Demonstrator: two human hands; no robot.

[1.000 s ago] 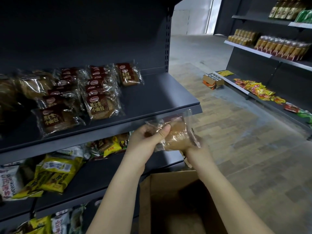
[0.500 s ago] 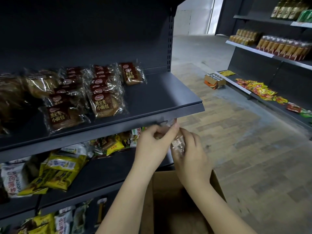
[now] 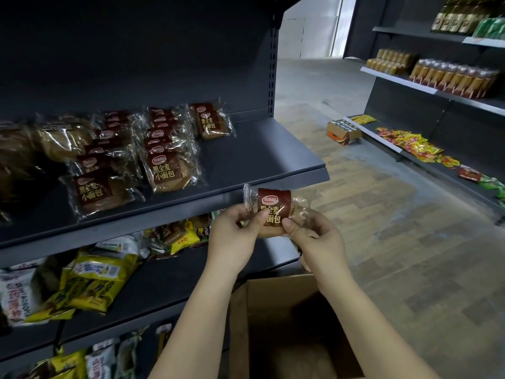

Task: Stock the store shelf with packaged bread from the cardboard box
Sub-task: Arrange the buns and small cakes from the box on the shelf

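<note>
A clear bread pack [image 3: 273, 206] with a dark red label is held in front of the dark shelf's [image 3: 259, 157] front edge, label facing me. My left hand [image 3: 235, 233] pinches its left side and my right hand [image 3: 314, 239] grips its right side. On the shelf lie rows of the same bread packs [image 3: 169, 168], with one more pack [image 3: 210, 121] leaning at the back. The right part of the shelf is bare. An open cardboard box [image 3: 284, 324] stands below my forearms; more bread shows dimly inside.
The lower shelves hold yellow snack bags [image 3: 95, 277] and mixed packets. Across the aisle stands another shelf unit with bottles [image 3: 453, 76] and bright sachets [image 3: 410, 142]. A small carton [image 3: 344, 131] sits on the floor by it.
The pack has been turned over in both hands, so its red label now faces me. It has risen slightly towards the shelf edge.
</note>
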